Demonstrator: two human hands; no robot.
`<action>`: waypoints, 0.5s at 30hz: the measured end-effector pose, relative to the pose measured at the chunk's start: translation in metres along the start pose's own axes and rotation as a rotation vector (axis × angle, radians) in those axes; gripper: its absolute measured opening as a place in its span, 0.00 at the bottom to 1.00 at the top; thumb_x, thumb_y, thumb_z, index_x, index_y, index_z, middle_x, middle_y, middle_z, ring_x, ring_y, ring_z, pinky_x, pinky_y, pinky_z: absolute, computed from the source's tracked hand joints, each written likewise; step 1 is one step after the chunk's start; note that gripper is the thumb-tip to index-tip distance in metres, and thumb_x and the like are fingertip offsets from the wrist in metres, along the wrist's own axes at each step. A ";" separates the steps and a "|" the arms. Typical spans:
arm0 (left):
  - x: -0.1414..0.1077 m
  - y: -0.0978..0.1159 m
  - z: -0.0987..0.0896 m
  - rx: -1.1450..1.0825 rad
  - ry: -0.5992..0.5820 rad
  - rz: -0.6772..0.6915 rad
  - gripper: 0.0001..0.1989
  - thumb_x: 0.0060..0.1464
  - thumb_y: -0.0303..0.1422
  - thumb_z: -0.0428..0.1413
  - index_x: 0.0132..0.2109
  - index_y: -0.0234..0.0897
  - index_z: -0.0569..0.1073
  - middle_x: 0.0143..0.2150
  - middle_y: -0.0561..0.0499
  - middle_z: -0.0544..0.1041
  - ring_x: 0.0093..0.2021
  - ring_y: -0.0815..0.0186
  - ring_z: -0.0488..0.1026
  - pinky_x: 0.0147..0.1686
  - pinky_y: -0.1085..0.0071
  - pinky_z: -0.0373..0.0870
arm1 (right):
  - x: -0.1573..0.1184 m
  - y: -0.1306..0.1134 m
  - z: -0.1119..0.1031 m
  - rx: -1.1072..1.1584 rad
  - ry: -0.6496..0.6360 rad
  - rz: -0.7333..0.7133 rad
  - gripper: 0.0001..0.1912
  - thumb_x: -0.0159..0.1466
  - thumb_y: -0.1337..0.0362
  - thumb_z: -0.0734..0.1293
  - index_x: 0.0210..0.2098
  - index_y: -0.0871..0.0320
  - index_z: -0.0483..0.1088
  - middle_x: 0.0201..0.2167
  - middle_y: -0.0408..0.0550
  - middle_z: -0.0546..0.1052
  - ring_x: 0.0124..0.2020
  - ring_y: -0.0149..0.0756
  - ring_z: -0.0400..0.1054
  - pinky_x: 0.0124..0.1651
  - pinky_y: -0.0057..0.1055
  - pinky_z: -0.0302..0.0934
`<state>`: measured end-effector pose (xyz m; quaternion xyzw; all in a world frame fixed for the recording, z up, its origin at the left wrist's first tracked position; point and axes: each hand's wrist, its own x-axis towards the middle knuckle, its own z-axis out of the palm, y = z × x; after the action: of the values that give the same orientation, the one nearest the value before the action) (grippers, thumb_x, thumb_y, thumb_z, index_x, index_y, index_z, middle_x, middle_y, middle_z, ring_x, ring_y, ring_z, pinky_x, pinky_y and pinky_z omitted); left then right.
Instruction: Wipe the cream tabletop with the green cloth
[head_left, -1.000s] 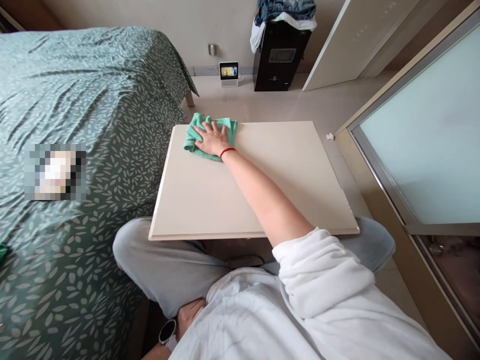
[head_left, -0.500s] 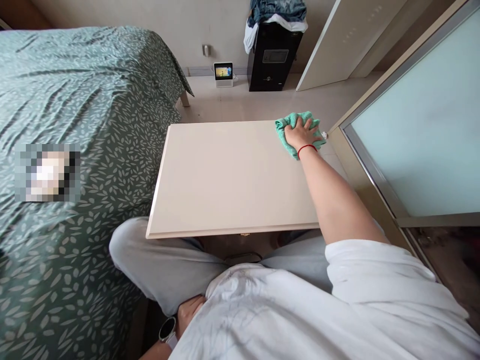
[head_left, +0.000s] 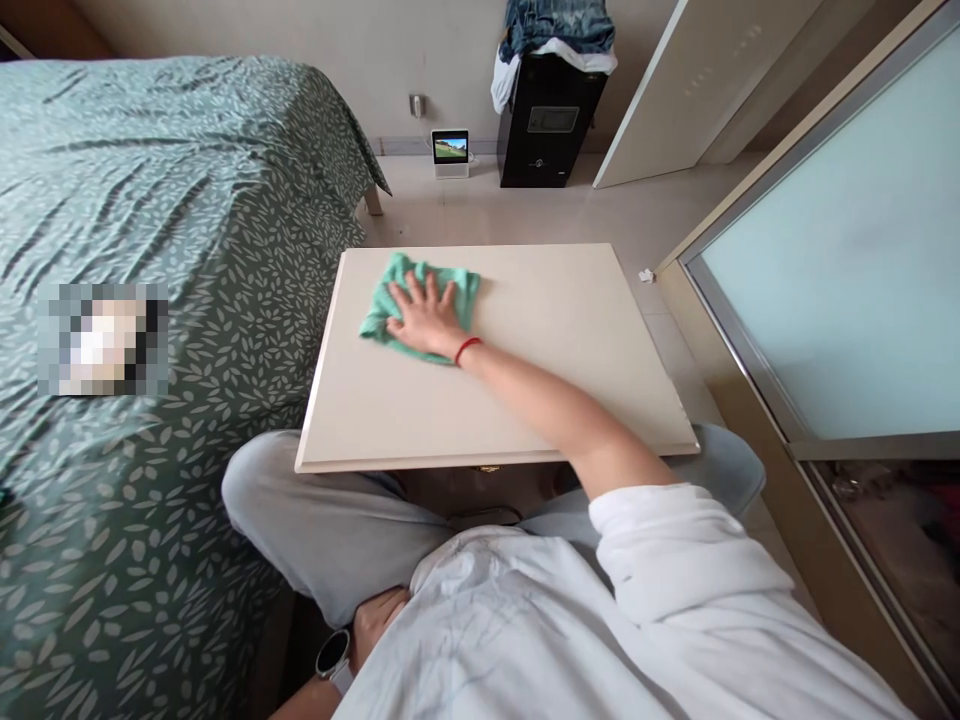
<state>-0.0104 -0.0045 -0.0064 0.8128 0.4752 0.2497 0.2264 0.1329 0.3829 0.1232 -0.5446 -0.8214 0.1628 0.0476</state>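
My right hand (head_left: 426,315) lies flat with spread fingers on a green cloth (head_left: 465,290), pressing it against the far left part of a cream tabletop (head_left: 555,330). A red string circles the right wrist. Down in my lap, my left hand (head_left: 377,622) is closed, its fingers bent together and partly covered by my white shirt; what it holds, if anything, is hidden. A watch (head_left: 333,655) is on the left wrist.
On the left stands a bed with a green leaf-patterned sheet (head_left: 247,300) and a blurred-out item. Beyond the table are a small screen (head_left: 451,150) and a black cabinet (head_left: 551,125) topped with clothes. A frosted sliding door (head_left: 847,250) is at right.
My right hand and the green cloth have moved left across the tabletop, from its far right corner to the far left part. My left hand has stayed in place.
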 end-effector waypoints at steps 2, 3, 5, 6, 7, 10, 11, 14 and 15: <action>-0.001 0.001 0.000 0.005 0.012 -0.006 0.18 0.53 0.36 0.42 0.17 0.37 0.59 0.14 0.57 0.59 0.14 0.76 0.58 0.15 0.80 0.49 | 0.003 -0.039 0.016 0.008 -0.049 -0.181 0.45 0.82 0.53 0.63 0.93 0.56 0.54 0.95 0.58 0.44 0.94 0.75 0.35 0.88 0.86 0.31; -0.001 0.001 0.000 0.008 0.017 -0.008 0.17 0.53 0.36 0.42 0.18 0.37 0.59 0.14 0.57 0.59 0.14 0.76 0.58 0.16 0.80 0.50 | 0.003 -0.053 0.023 0.012 -0.063 -0.261 0.44 0.81 0.54 0.63 0.93 0.55 0.55 0.95 0.57 0.45 0.94 0.74 0.35 0.88 0.86 0.31; -0.002 0.002 0.000 0.009 0.022 -0.008 0.17 0.53 0.36 0.42 0.18 0.37 0.59 0.15 0.57 0.60 0.14 0.77 0.59 0.16 0.80 0.50 | 0.000 -0.068 0.032 0.016 -0.080 -0.379 0.43 0.81 0.56 0.64 0.92 0.51 0.58 0.95 0.53 0.47 0.94 0.72 0.35 0.89 0.84 0.31; -0.002 0.002 0.000 0.008 0.023 -0.008 0.17 0.53 0.36 0.42 0.18 0.37 0.59 0.15 0.57 0.60 0.14 0.77 0.58 0.16 0.80 0.50 | -0.002 -0.068 0.033 0.015 -0.088 -0.415 0.42 0.80 0.56 0.65 0.92 0.50 0.59 0.95 0.52 0.48 0.94 0.71 0.36 0.89 0.84 0.30; -0.003 0.002 0.000 0.006 0.025 -0.009 0.18 0.53 0.36 0.42 0.18 0.37 0.59 0.15 0.57 0.60 0.14 0.77 0.58 0.16 0.80 0.50 | -0.003 -0.063 0.032 0.016 -0.095 -0.432 0.42 0.80 0.56 0.65 0.91 0.48 0.60 0.94 0.50 0.49 0.94 0.71 0.36 0.89 0.84 0.29; -0.003 0.002 0.000 0.000 0.026 -0.020 0.18 0.53 0.36 0.41 0.17 0.36 0.58 0.14 0.57 0.59 0.14 0.77 0.57 0.16 0.80 0.49 | -0.007 -0.027 0.019 0.008 -0.099 -0.349 0.43 0.81 0.54 0.64 0.92 0.46 0.57 0.95 0.49 0.48 0.94 0.72 0.36 0.87 0.87 0.27; -0.003 0.001 0.000 -0.005 0.023 -0.023 0.18 0.53 0.36 0.41 0.17 0.36 0.58 0.14 0.57 0.59 0.14 0.77 0.57 0.16 0.80 0.49 | -0.009 -0.008 0.012 -0.003 -0.087 -0.285 0.43 0.82 0.53 0.62 0.93 0.46 0.55 0.95 0.49 0.47 0.94 0.73 0.36 0.87 0.88 0.27; -0.003 0.001 0.000 -0.025 0.006 -0.024 0.18 0.53 0.36 0.41 0.17 0.36 0.57 0.14 0.58 0.59 0.14 0.77 0.57 0.16 0.80 0.49 | -0.022 0.062 -0.011 -0.073 -0.043 -0.043 0.43 0.83 0.52 0.57 0.94 0.48 0.50 0.95 0.51 0.45 0.94 0.73 0.37 0.85 0.91 0.32; -0.002 0.002 -0.001 -0.031 0.002 -0.024 0.18 0.53 0.35 0.41 0.17 0.36 0.57 0.14 0.58 0.59 0.14 0.77 0.57 0.16 0.80 0.49 | -0.029 0.089 -0.018 -0.096 -0.027 0.038 0.43 0.83 0.52 0.56 0.95 0.49 0.49 0.95 0.52 0.45 0.94 0.73 0.37 0.85 0.91 0.34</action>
<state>-0.0108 -0.0072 -0.0054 0.8033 0.4811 0.2551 0.2413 0.2275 0.3915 0.1148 -0.5594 -0.8184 0.1313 0.0071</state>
